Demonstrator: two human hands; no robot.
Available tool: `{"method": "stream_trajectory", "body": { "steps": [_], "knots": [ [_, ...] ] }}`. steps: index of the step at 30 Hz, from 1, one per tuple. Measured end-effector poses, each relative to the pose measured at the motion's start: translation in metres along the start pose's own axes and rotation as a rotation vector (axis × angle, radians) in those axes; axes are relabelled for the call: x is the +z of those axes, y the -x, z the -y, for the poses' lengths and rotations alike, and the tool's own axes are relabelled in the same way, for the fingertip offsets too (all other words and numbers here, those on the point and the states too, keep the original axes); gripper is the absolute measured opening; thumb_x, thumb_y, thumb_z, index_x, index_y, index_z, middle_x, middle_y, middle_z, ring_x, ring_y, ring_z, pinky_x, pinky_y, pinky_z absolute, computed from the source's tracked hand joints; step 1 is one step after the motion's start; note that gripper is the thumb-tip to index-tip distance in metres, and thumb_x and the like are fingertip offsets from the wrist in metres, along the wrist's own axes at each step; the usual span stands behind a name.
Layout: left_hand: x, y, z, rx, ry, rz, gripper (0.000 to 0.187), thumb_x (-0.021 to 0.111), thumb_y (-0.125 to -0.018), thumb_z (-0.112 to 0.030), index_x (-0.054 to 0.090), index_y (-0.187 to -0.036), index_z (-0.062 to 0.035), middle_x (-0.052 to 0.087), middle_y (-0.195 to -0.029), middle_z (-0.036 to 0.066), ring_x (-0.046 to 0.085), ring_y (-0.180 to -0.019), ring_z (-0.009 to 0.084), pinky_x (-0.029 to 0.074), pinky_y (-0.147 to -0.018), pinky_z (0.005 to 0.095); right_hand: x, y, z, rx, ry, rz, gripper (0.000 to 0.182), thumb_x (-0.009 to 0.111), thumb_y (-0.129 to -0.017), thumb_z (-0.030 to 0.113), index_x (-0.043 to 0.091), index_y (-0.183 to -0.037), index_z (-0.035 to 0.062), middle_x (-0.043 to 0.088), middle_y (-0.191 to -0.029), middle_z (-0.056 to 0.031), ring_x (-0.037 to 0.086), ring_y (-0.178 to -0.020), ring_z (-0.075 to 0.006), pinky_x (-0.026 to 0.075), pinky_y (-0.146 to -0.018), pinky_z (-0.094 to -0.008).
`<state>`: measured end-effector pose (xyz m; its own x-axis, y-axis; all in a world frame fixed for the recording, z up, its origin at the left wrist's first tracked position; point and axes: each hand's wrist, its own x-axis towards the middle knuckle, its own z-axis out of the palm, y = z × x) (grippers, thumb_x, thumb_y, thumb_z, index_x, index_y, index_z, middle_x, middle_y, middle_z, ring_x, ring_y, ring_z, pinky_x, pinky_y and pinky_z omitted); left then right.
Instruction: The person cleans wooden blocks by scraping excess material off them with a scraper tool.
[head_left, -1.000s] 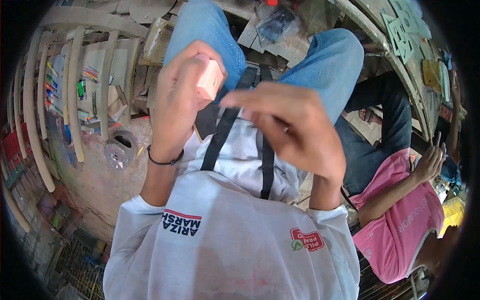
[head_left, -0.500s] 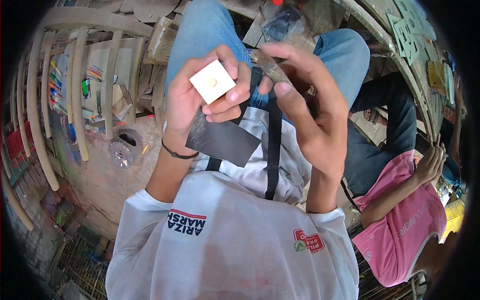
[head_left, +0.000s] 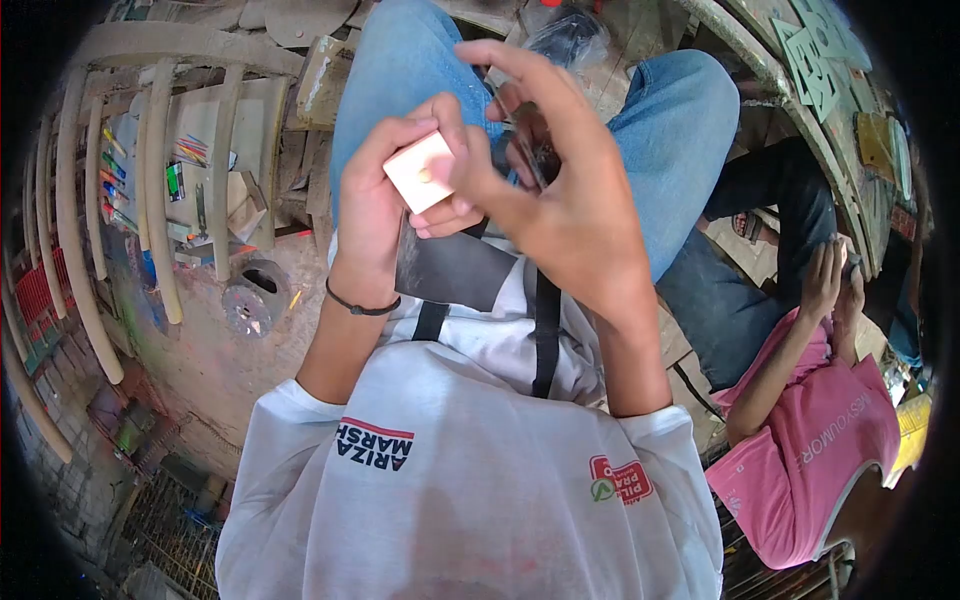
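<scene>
Left hand [head_left: 372, 195] closed round pale block [head_left: 408, 180], peg-like dot on its face. Right hand [head_left: 575, 215] half curled, blurred, dark strip [head_left: 539, 155] held in fingers, thumb over block's right edge. Black sheet [head_left: 458, 270] just nearer. Far right: pink-shirted person [head_left: 800, 450].

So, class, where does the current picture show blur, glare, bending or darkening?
Head view: the right hand looks smeared, probably by motion; the pale face of the block is nearly washed out; the slats on the left look bowed, likely partly by the lens; the corners fall to black.
</scene>
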<state>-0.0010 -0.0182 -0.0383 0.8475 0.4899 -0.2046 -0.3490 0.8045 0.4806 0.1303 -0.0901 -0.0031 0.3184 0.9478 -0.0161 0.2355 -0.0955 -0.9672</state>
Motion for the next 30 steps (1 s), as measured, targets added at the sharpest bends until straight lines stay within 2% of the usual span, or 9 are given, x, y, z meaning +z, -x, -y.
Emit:
{"method": "stream_trajectory", "body": {
  "steps": [2,9,11,15,19,25,27,29,30],
  "knots": [
    [-0.005,-0.001,0.000,-0.060,0.198,0.153,0.030,0.029,-0.094,-0.025,0.045,-0.082,-0.0026,0.045,-0.060,0.012,0.025,-0.036,0.0077,0.022,-0.032,0.0207,0.000,-0.004,-0.005,-0.041,-0.021,-0.121,0.043,0.061,-0.079,0.000,0.055,-0.120,0.0093,0.047,-0.088,0.0009,0.041,-0.067,-0.0020,0.032,-0.055,-0.0168],
    [-0.006,0.000,0.000,-0.161,0.479,0.175,0.034,0.028,-0.097,-0.028,0.047,-0.086,-0.0014,0.046,-0.061,0.010,0.026,-0.036,0.0078,0.022,-0.032,0.0212,-0.006,-0.003,-0.009,-0.162,-0.069,-0.033,0.037,0.054,-0.084,-0.001,0.056,-0.120,0.0085,0.051,-0.087,0.0004,0.046,-0.072,-0.0031,0.034,-0.057,-0.0164],
    [-0.008,0.001,-0.001,-0.188,0.542,0.178,0.036,0.029,-0.097,-0.030,0.049,-0.089,-0.0010,0.047,-0.063,0.009,0.027,-0.035,0.0080,0.022,-0.031,0.0214,-0.006,0.002,-0.002,-0.108,-0.125,-0.035,0.036,0.053,-0.085,-0.002,0.056,-0.120,0.0077,0.053,-0.087,-0.0004,0.045,-0.069,-0.0030,0.034,-0.055,-0.0163],
    [-0.008,0.002,-0.001,-0.184,0.524,0.140,0.037,0.029,-0.097,-0.030,0.051,-0.090,-0.0007,0.047,-0.064,0.010,0.028,-0.035,0.0080,0.022,-0.031,0.0212,-0.017,0.008,0.002,0.037,-0.217,0.072,0.033,0.050,-0.086,-0.003,0.055,-0.118,0.0026,0.059,-0.083,-0.0035,0.043,-0.057,-0.0029,0.030,-0.048,-0.0161],
    [-0.003,0.004,-0.006,-0.177,0.399,0.064,0.036,0.031,-0.097,-0.029,0.052,-0.089,-0.0007,0.048,-0.066,0.011,0.028,-0.035,0.0075,0.023,-0.030,0.0201,-0.023,0.012,0.004,0.025,-0.254,0.129,0.031,0.051,-0.086,-0.002,0.055,-0.116,-0.0012,0.060,-0.076,-0.0040,0.039,-0.051,-0.0024,0.026,-0.044,-0.0158],
    [-0.002,0.001,-0.004,-0.114,0.357,0.009,0.032,0.032,-0.097,-0.027,0.050,-0.089,-0.0012,0.049,-0.075,0.015,0.029,-0.039,0.0069,0.024,-0.032,0.0186,-0.027,0.011,0.003,0.032,-0.271,0.038,0.024,0.055,-0.085,-0.001,0.058,-0.109,-0.0023,0.060,-0.076,-0.0042,0.042,-0.056,-0.0030,0.031,-0.047,-0.0178],
    [-0.002,0.001,-0.005,-0.097,0.343,0.042,0.031,0.032,-0.097,-0.026,0.049,-0.089,-0.0014,0.049,-0.078,0.016,0.030,-0.041,0.0068,0.025,-0.032,0.0184,-0.030,0.010,0.009,0.168,-0.301,-0.030,0.017,0.061,-0.079,0.000,0.063,-0.096,0.0004,0.055,-0.079,-0.0021,0.048,-0.073,-0.0066,0.038,-0.066,-0.0194],
    [0.002,0.001,-0.006,-0.072,0.309,-0.074,0.029,0.032,-0.097,-0.025,0.048,-0.092,-0.0018,0.048,-0.080,0.015,0.031,-0.044,0.0071,0.026,-0.033,0.0182,-0.027,0.007,-0.013,-0.046,-0.263,-0.081,0.015,0.063,-0.079,0.001,0.064,-0.094,0.0014,0.051,-0.077,0.0000,0.045,-0.071,-0.0066,0.037,-0.066,-0.0200],
    [-0.003,-0.003,-0.006,-0.062,0.326,-0.026,0.026,0.033,-0.097,-0.024,0.047,-0.095,-0.0023,0.047,-0.083,0.016,0.032,-0.044,0.0077,0.027,-0.034,0.0183,-0.031,0.006,-0.015,0.010,-0.276,-0.085,0.015,0.065,-0.079,0.002,0.064,-0.094,0.0020,0.048,-0.076,0.0011,0.043,-0.071,-0.0059,0.036,-0.066,-0.0206]
  ]
}}
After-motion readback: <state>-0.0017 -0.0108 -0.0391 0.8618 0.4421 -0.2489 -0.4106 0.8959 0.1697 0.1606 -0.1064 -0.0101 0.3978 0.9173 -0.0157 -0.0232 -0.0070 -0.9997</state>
